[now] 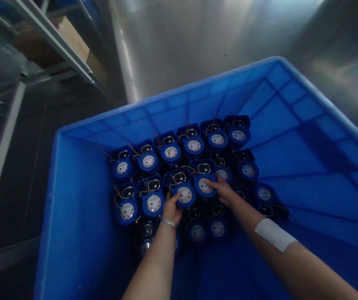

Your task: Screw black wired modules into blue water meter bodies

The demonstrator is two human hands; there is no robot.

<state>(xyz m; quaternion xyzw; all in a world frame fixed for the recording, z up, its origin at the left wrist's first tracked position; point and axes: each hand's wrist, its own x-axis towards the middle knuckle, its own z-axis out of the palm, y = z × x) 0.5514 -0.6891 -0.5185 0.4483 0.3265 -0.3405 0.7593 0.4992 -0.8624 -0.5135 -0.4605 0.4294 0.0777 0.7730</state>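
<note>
Deep inside a big blue plastic crate (72, 200), several round blue meters with white dials and thin wires lie in rows. My left hand (171, 208), with a bracelet at the wrist, grips the lower edge of one blue meter (183, 193) in the upper layer. My right hand (224, 189) is closed on the neighbouring blue meter (204, 183) just to its right. A white patch (274, 234) is stuck on my right forearm. More meters lie lower down, partly hidden under my arms.
The crate's right half (306, 179) shows bare ribbed floor and wall. Behind the crate is a shiny metal surface (197, 41). A metal frame (50, 37) with a cardboard box stands at the upper left over a dark floor.
</note>
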